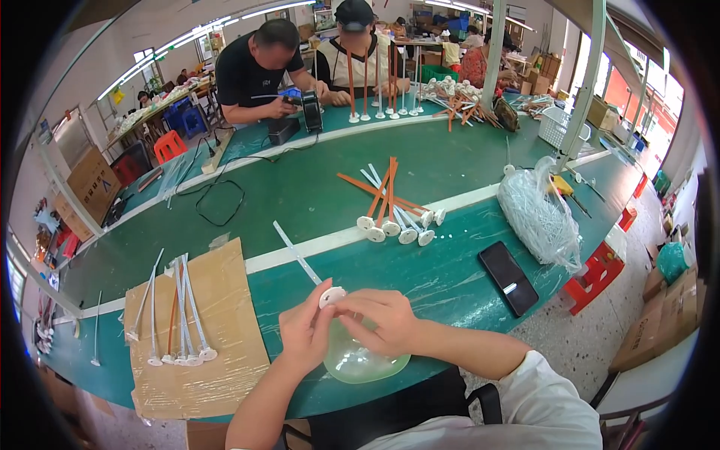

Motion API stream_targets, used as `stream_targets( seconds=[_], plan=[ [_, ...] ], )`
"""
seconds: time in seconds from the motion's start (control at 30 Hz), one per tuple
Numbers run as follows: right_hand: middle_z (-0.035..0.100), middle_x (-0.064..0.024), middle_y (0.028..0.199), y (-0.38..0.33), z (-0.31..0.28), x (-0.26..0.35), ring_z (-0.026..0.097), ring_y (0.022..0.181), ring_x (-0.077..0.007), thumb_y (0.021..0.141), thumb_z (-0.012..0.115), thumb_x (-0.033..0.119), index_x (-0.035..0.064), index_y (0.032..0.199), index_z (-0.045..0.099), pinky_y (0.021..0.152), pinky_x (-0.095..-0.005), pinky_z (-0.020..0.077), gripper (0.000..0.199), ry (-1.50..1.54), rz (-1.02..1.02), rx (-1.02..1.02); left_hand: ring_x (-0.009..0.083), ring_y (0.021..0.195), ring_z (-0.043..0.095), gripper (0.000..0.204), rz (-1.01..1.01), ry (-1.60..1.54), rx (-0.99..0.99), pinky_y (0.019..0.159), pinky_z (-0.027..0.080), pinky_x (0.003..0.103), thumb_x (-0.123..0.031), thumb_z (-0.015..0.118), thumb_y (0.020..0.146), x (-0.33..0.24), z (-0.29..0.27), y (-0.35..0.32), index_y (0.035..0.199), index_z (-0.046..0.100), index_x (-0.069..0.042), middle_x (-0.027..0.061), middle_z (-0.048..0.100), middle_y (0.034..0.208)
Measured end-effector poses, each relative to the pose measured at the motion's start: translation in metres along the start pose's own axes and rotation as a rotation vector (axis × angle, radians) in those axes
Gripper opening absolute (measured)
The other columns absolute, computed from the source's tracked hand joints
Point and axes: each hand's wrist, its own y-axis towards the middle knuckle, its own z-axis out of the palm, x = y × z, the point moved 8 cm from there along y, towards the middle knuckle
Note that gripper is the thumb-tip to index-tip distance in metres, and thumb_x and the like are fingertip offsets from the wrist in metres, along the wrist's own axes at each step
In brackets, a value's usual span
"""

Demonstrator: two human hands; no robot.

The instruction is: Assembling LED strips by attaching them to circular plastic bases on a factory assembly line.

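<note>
Risk noted first: the balloon (360,360) is soft and thin, pinched only at its neck — a slip of the fingers would likely let it drop off the near edge of the worktop (442,277) into the lap. The long stick (296,253) juts away up-left over the green surface; a twist of the wrists could lever the white cup (332,296) out of the neck, or snag the film.

Left to right: on a sheet of cardboard (217,330) a row of finished white and orange sticks (180,315) is laid, cups toward the near edge. The left hand (306,330) is closed on the balloon's neck from the side. The right hand (379,319) is brought in touching it, fingertips clamped at the cup — both hands are together on the one piece.

The balloon is seen as pale green, translucent, uninflated, hanging limp below the hands at the worktop's near edge. Farther right, a loose pile of sticks (394,210), a clear bag (536,214) of parts and a dark phone (508,277) are recorded.
</note>
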Motion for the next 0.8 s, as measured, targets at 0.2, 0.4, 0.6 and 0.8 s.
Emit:
stream_targets(
  seconds=[0.2, 0.4, 0.6, 0.8],
  plan=[
    [0.071, -0.0123, 0.089, 0.002, 0.000, 0.001, 0.069, 0.068, -0.0207, 0.079, 0.070, -0.004, -0.0012, 0.105, 0.067, 0.060, -0.0289, 0.0555, 0.027, -0.013, 0.009, 0.011, 0.0243, 0.066, 0.069, 0.031, 0.003, 0.111, 0.059, 0.062, 0.052, 0.031, -0.004, 0.063, 0.092, -0.010, -0.003, 0.005, 0.123, 0.064, -0.002, 0.0148, 0.069, 0.081],
    [0.069, -0.0095, 0.084, 0.003, 0.001, -0.005, 0.068, 0.067, -0.0194, 0.080, 0.070, -0.002, -0.0002, 0.104, 0.068, 0.059, -0.0294, 0.0550, 0.025, 0.058, 0.063, 0.050, 0.0204, 0.081, 0.074, 0.022, -0.010, 0.155, 0.122, 0.070, 0.058, 0.030, -0.003, 0.053, 0.097, -0.005, 0.001, 0.004, 0.115, 0.063, 0.004, 0.0136, 0.073, 0.088],
    [0.067, -0.0101, 0.087, 0.001, -0.017, -0.025, 0.069, 0.071, -0.0191, 0.082, 0.071, 0.000, 0.0017, 0.104, 0.067, 0.061, -0.0293, 0.0580, 0.022, -0.005, 0.088, -0.037, 0.0257, 0.092, 0.073, 0.031, -0.374, -0.454, -0.009, 0.080, 0.059, 0.033, -0.014, 0.043, 0.105, 0.042, -0.015, 0.006, 0.129, 0.057, 0.001, 0.0161, 0.071, 0.106],
    [0.068, -0.0085, 0.081, 0.001, -0.039, -0.037, 0.067, 0.066, -0.0176, 0.079, 0.072, -0.002, 0.0019, 0.097, 0.070, 0.056, -0.0274, 0.0530, 0.019, -0.036, 0.101, -0.131, 0.0239, 0.087, 0.072, 0.034, -0.400, -0.261, -0.065, 0.077, 0.059, 0.030, -0.018, 0.047, 0.105, 0.037, -0.098, 0.026, 0.132, 0.055, 0.002, 0.0150, 0.070, 0.101]
  ],
)
